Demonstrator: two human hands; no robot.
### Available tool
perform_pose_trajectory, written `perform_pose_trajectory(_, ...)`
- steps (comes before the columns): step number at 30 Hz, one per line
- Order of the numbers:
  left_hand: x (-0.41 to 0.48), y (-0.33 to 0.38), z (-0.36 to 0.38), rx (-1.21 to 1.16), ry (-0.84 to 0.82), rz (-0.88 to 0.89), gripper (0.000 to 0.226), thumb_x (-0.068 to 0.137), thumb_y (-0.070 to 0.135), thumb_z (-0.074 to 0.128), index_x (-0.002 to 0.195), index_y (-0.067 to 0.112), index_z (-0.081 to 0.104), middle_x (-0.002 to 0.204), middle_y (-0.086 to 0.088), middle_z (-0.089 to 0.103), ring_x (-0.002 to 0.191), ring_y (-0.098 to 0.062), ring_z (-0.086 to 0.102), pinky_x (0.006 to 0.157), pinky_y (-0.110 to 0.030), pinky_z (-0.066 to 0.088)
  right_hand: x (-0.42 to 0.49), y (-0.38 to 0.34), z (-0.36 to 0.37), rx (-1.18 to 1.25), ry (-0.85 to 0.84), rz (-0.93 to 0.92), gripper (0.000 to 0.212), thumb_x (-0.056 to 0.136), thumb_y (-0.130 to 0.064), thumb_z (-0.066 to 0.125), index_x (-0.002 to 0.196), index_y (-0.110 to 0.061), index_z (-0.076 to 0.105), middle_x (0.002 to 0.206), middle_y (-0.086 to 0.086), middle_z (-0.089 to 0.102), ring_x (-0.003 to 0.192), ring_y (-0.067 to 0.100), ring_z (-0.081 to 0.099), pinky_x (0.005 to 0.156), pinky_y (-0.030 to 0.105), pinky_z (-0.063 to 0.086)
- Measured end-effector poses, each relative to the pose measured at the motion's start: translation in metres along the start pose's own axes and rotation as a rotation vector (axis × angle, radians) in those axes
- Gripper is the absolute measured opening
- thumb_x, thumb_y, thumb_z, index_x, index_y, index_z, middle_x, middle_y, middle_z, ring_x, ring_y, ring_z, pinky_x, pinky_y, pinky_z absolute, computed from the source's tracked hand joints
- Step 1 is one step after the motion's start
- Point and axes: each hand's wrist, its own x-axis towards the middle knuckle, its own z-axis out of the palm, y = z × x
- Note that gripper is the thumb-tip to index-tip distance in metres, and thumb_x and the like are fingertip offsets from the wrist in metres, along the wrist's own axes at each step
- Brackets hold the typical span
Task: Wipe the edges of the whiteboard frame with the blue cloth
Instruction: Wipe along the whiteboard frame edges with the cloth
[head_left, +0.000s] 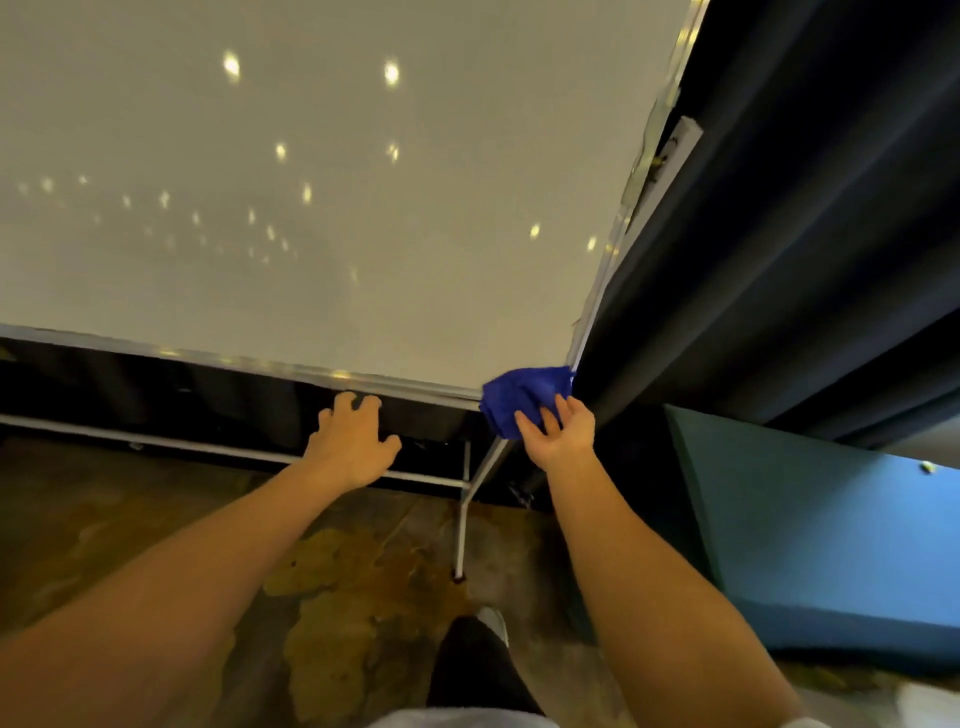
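The whiteboard (311, 182) fills the upper left of the view, its pale face dotted with reflected lights and its silver frame (249, 359) running along the bottom edge. Below that edge the left hand (356, 441) is spread wide, fingertips curled up against the underside of the frame, holding nothing. White stand legs (462, 519) drop from there to the stained floor (337, 597). At the bottom right corner of the frame the blue cloth (522, 397) is bunched over the corner, and the right hand (563, 434) presses it there with fingers extended; whether the thumb grips from behind is hard to tell. Dark curtains (805, 234) hang just beside the right edge, with a teal cushion (831, 545) below.
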Motion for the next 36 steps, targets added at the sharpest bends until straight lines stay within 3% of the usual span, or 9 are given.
perform_pose_trajectory(5,0.014,0.011,0.021,-0.341,-0.082,-0.1,0.062,0.093,0.036,0.059,0.144,0.009,0.038,0.135,-0.017,0.048,0.104,-0.028,0.057,0.087,-0.037,0.049,0.019,-0.006,-0.008,-0.374,-0.057,-0.091,0.035,0.098,-0.01,0.056,0.132,-0.016,0.057,0.118,0.009,0.064,0.106,0.027,0.064,0.09,0.037,0.055)
perform_pose_trajectory(7,0.019,0.027,0.028,-0.577,-0.119,-0.23,0.058,0.094,0.038,0.058,0.142,0.011,0.041,0.13,-0.012,0.053,0.105,-0.025,0.056,0.085,-0.037,0.049,0.024,-0.007,-0.017,-0.718,-0.16,-0.257,0.046,0.098,-0.003,0.05,0.142,-0.017,0.05,0.111,0.009,0.065,0.098,0.026,0.064,0.09,0.035,0.055)
perform_pose_trajectory(12,0.039,0.069,0.059,-1.147,-0.245,-0.498,0.057,0.093,0.049,0.056,0.138,0.017,0.043,0.125,-0.007,0.053,0.099,-0.027,0.064,0.074,-0.039,0.055,0.068,-0.038,-0.043,-2.106,-0.603,-1.428,0.056,0.087,-0.013,0.06,0.142,-0.016,0.05,0.13,0.018,0.058,0.113,0.041,0.053,0.097,0.05,0.046)
perform_pose_trajectory(16,0.07,0.091,0.084,-1.448,-0.152,-0.606,0.058,0.094,0.052,0.052,0.137,0.013,0.047,0.124,-0.011,0.058,0.099,-0.031,0.064,0.072,-0.041,0.054,0.109,-0.06,-0.02,-2.486,-1.051,-1.753,0.074,0.087,-0.038,0.059,0.15,-0.009,0.034,0.145,0.024,0.04,0.144,0.047,0.018,0.118,0.059,0.018)
perform_pose_trajectory(21,0.104,0.146,0.111,-1.945,0.075,-0.723,0.068,0.088,0.069,0.043,0.126,0.014,0.057,0.119,-0.014,0.063,0.104,-0.036,0.061,0.08,-0.047,0.05,0.137,-0.074,0.021,-2.628,-1.478,-2.139,0.073,0.094,-0.048,0.05,0.15,-0.004,0.032,0.153,0.02,0.032,0.148,0.043,-0.003,0.116,0.057,-0.012)
perform_pose_trajectory(27,0.119,0.188,0.147,-2.38,0.346,-0.765,0.091,0.08,0.085,0.022,0.131,0.019,0.056,0.129,-0.012,0.06,0.112,-0.037,0.056,0.091,-0.05,0.043,0.13,-0.048,0.096,-2.432,-2.073,-2.478,0.068,0.099,-0.047,0.039,0.15,-0.002,0.031,0.158,0.017,0.024,0.148,0.045,-0.006,0.113,0.059,-0.016)
perform_pose_trajectory(30,0.126,0.211,0.15,-2.448,0.409,-0.757,0.094,0.079,0.087,0.021,0.135,0.018,0.053,0.132,-0.013,0.058,0.11,-0.038,0.056,0.098,-0.053,0.044,0.115,-0.006,0.153,-2.378,-2.057,-2.603,0.074,0.097,-0.053,0.039,0.15,-0.002,0.031,0.159,0.016,0.024,0.149,0.045,-0.002,0.117,0.062,-0.004)
perform_pose_trajectory(33,0.131,0.228,0.133,-2.453,0.41,-0.666,0.077,0.08,0.085,0.031,0.122,0.025,0.054,0.121,-0.009,0.06,0.102,-0.033,0.057,0.078,-0.05,0.051,0.094,0.032,0.189,-2.323,-2.013,-2.773,0.061,0.098,-0.049,0.039,0.143,-0.008,0.046,0.162,0.015,0.02,0.149,0.045,-0.001,0.118,0.063,0.001)
perform_pose_trajectory(36,0.14,0.223,0.124,-2.289,0.498,-0.69,0.057,0.09,0.058,0.05,0.131,0.019,0.044,0.12,-0.006,0.054,0.107,-0.03,0.054,0.088,-0.045,0.046,0.097,0.047,0.191,-2.147,-2.66,-2.644,0.044,0.1,-0.028,0.038,0.138,-0.011,0.053,0.159,0.015,0.027,0.147,0.04,0.017,0.119,0.057,0.007)
